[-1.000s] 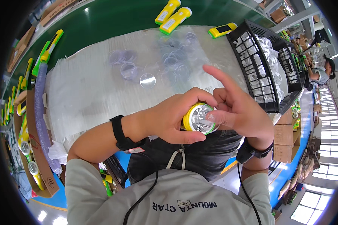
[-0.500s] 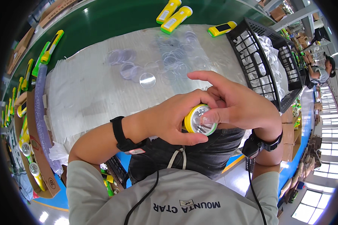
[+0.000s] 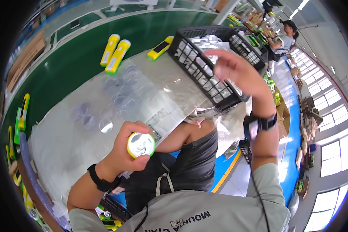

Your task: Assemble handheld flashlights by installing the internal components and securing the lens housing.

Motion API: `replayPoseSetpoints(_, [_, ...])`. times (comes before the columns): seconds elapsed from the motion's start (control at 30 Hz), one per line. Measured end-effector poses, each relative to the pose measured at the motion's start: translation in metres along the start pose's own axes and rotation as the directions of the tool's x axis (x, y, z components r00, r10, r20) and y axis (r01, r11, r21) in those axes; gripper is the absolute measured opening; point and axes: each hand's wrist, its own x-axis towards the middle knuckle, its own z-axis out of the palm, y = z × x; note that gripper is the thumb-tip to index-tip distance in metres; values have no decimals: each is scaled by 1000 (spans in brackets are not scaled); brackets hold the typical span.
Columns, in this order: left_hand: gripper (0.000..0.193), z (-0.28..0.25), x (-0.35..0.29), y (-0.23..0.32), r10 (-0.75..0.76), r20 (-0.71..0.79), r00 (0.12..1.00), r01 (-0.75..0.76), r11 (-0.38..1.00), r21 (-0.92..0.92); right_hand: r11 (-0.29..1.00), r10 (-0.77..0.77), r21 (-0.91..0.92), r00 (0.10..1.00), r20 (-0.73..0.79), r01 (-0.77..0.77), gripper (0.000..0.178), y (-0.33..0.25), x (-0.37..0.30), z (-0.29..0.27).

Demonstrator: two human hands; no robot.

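My left hand [image 3: 119,155] is wrapped round a yellow and green flashlight, and its round silvery reflector end [image 3: 140,145] faces up. Its body is mostly hidden by my fingers. My right hand [image 3: 241,73], somewhat blurred, is raised over the near part of a black plastic crate [image 3: 215,89]. Its index finger stretches out, apart from the others, and I see nothing held. Inside the crate lie many white and silvery cup-like parts [image 3: 208,41]. Clear round discs [image 3: 106,125] lie scattered on the plastic-covered table [image 3: 65,149], beyond my left hand.
Two yellow flashlights [image 3: 117,56] lie at the far side on the green surface [image 3: 77,50]; another with a dark panel [image 3: 160,48] is beside the crate. More flashlights [image 3: 24,112] line the left edge. A person [image 3: 284,40] works at the far right.
My right hand has left the flashlight and moved right and away, over the crate. My left hand keeps the flashlight. The whole view has turned toward the right.
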Motion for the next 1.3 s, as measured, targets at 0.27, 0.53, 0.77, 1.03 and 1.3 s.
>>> replayPoseSetpoints(0.27, [57,-3,-1,0,-29,-57,998,28,999,-21,504,524,-707,827,-206,-496,33,184,-33,-132])
replayPoseSetpoints(0.53, [59,-1,-1,3,-43,-64,997,43,999,-10,568,594,-694,804,-26,-442,33,176,-39,-115])
replayPoseSetpoints(0.77, [58,-2,2,-1,-29,-38,999,28,999,-22,560,423,-685,872,-247,-466,29,167,-55,-136])
replayPoseSetpoints(1.03, [58,-10,0,3,-13,-15,1000,13,1000,-6,941,72,337,967,-246,16,54,62,-26,-4])
replayPoseSetpoints(1.3, [57,-8,-2,-10,-2,8,1000,2,1000,20,696,205,689,976,79,-202,50,130,22,135])
